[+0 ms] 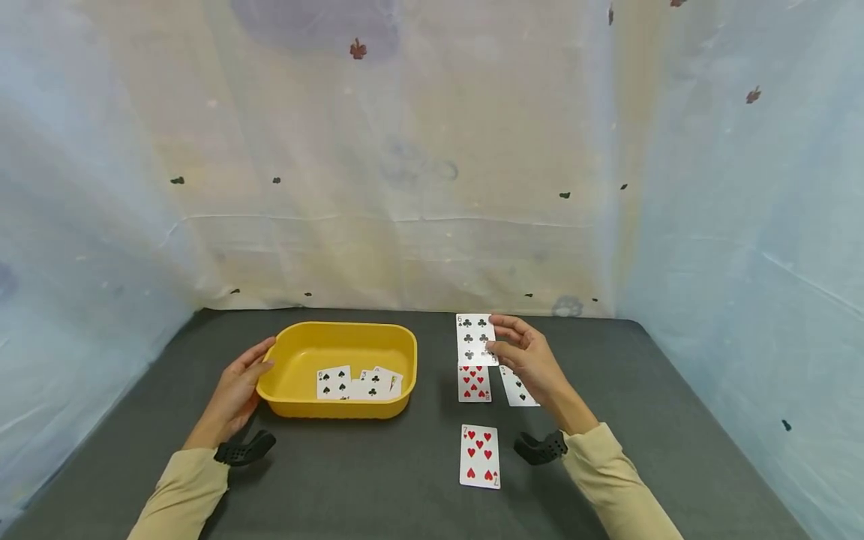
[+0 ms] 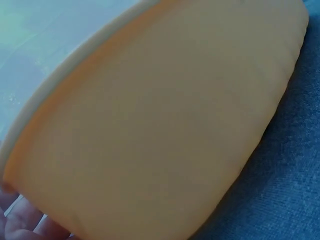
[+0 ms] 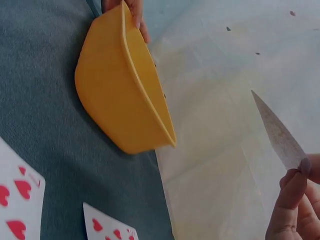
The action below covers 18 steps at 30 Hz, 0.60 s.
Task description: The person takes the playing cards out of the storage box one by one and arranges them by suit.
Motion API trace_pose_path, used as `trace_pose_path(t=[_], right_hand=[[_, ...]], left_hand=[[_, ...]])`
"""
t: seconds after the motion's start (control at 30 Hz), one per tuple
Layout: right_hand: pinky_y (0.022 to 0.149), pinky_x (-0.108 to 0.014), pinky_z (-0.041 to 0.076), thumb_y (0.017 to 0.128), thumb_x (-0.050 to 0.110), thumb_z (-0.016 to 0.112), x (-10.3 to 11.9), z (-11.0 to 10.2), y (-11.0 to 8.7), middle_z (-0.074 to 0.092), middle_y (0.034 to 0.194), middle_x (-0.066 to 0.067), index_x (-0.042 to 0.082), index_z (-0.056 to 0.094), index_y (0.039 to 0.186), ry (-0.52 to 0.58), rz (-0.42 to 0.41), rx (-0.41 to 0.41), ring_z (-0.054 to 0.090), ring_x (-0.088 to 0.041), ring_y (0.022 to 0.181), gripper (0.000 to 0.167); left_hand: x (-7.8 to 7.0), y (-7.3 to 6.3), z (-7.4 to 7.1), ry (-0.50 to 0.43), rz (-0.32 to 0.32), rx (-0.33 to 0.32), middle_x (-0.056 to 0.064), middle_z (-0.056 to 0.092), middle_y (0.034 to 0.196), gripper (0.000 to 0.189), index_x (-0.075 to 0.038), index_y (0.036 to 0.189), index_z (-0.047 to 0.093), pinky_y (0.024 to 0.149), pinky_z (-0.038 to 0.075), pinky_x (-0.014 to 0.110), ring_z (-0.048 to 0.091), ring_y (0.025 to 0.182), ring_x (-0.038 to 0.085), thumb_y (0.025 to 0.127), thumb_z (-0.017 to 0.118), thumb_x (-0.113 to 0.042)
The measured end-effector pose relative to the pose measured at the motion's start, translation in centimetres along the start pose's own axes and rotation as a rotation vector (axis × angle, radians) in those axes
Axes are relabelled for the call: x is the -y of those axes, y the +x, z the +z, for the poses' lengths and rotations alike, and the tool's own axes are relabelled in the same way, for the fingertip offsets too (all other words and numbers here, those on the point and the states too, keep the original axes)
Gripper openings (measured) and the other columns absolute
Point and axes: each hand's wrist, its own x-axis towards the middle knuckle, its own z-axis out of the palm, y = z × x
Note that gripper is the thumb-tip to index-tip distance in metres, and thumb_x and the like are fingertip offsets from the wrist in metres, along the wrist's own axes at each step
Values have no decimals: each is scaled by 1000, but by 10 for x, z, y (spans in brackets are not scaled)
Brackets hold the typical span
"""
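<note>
My right hand (image 1: pixel 533 361) pinches a six of clubs (image 1: pixel 470 337) between thumb and fingers, raised off the table. In the right wrist view this playing card (image 3: pixel 280 137) shows nearly edge-on. Just below it in the head view lies a hearts card (image 1: pixel 475 384), its upper part covered. A black-suited card (image 1: pixel 516 390) lies partly under the right hand. Closer to me is a seven of hearts (image 1: pixel 480 456). My left hand (image 1: pixel 232 394) grips the left end of a yellow plastic tub (image 1: pixel 337 409). Several cards, including a spades card (image 1: pixel 333 381), lie inside it.
A dark grey cloth-like surface (image 1: pixel 378 480) covers the table. Pale plastic sheeting (image 1: pixel 418 150) with small dark marks hangs behind it and along both sides. Each wrist wears a black band, the left wristband (image 1: pixel 244 448) and the right wristband (image 1: pixel 540 448).
</note>
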Motion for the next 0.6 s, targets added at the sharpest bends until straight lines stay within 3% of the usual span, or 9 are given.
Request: trace_pose_path(t=[0.13,0.33,0.6], right_hand=[[76,-26,51,91,-2,63,-2,-9,-4,55,120,-10,-4,45,137,-16,1,-27,59,-14,93,50],[74,-23,51,92,-3,63,-3,-26,-8,58,112,-4,-4,44,139,-8,14,-56,58,-12,89,51],[64,-19,50,91,-8,62,5,-51,-13,61,104,-2,-4,46,135,82,-23,-114,59,-10,82,47]], left_hand=[[0,0,1,-16,2,-21,12,7,161,57,-13,156,19,95,45,21,23,141,26,105,44,-19],[2,0,2,-100,-13,-5,7,2,162,53,-13,157,16,106,29,32,11,145,27,108,34,-19],[3,0,5,-75,16,11,10,2,162,52,-13,157,16,101,39,22,13,144,27,108,31,-21]])
